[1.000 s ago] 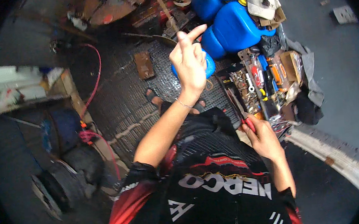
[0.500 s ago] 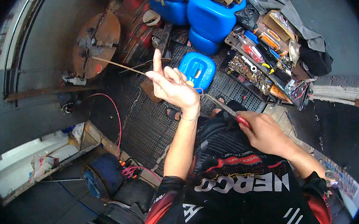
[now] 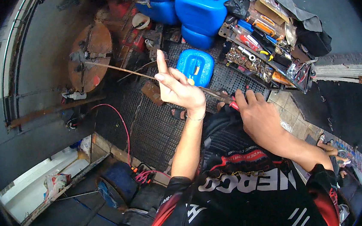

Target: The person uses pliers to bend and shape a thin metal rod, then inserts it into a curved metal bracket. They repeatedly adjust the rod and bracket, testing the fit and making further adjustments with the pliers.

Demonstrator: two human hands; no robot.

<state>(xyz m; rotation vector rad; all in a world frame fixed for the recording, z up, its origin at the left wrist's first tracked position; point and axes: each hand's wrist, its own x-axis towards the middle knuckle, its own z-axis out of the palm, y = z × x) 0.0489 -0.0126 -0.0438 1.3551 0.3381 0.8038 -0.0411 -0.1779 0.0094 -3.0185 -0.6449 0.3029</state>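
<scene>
My left hand (image 3: 179, 87) is raised near the middle, index finger pointing up and the other fingers curled around a thin brown strand (image 3: 132, 71). Whether that strand is cord or wire I cannot tell. It runs taut from a rusty round disc (image 3: 97, 45) at the upper left to my hand. My right hand (image 3: 262, 116), to the right and lower, is closed on red-handled pliers (image 3: 233, 105). Their long metal jaws point left toward the heel of my left hand. The jaw tips are blurred, so whether they grip the strand's end is unclear.
A blue jerrycan (image 3: 205, 70) stands on the black mat beyond my hands, with larger blue drums (image 3: 202, 12) behind. To the right is a tray (image 3: 268, 79) crowded with sockets and tools. A pink hose (image 3: 126, 133) curves along the left. People show at the lower right.
The pliers and my right hand have moved up and left, closer to my left hand. The small loop of strand beside my left wrist no longer shows clearly. The whole view has shifted slightly.
</scene>
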